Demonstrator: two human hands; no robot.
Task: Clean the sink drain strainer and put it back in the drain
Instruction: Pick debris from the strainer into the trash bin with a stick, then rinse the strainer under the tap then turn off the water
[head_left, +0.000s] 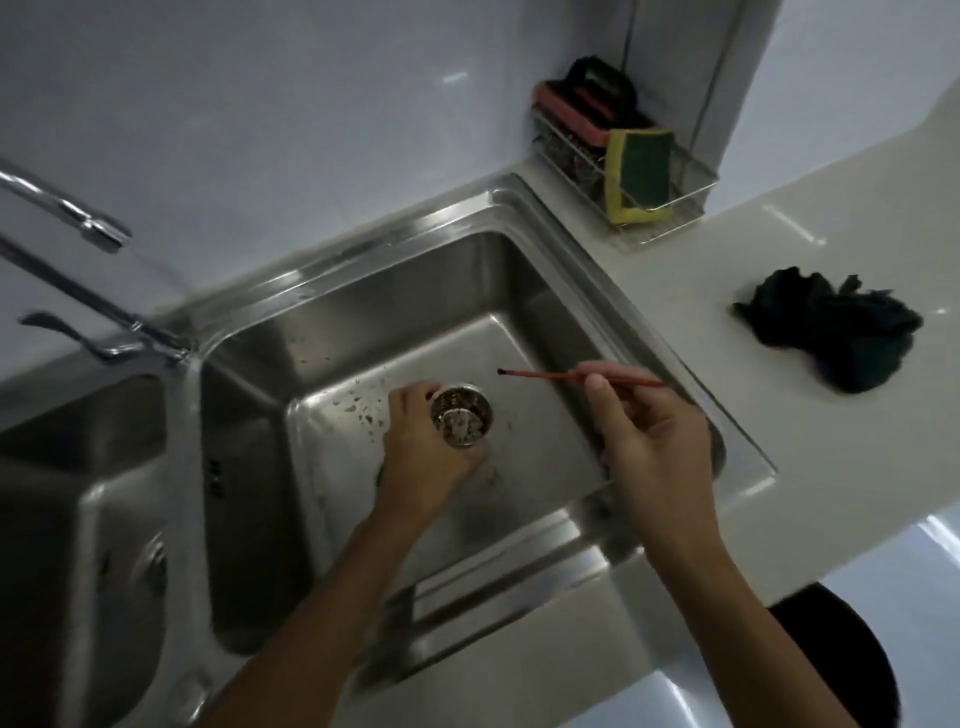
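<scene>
Midway: left hand (415, 441) grips the strainer (461, 420) over the sink (519, 291), right hand (649, 431) pinching a thin brush (540, 375); scrubbing, refitting remain.

No readable text, label, brand, number or sign was found anywhere. Nothing legible was seen on any surface; everything was too dim and blurred.

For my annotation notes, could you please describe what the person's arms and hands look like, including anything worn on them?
Both forearms are bare as far as the frame shows: no sleeves in view. The left hand and the right hand wear no gloves, and I can see no rings, watch or wristband. The fingernails look short and unpainted, though the picture is dim and slightly blurred.
</scene>
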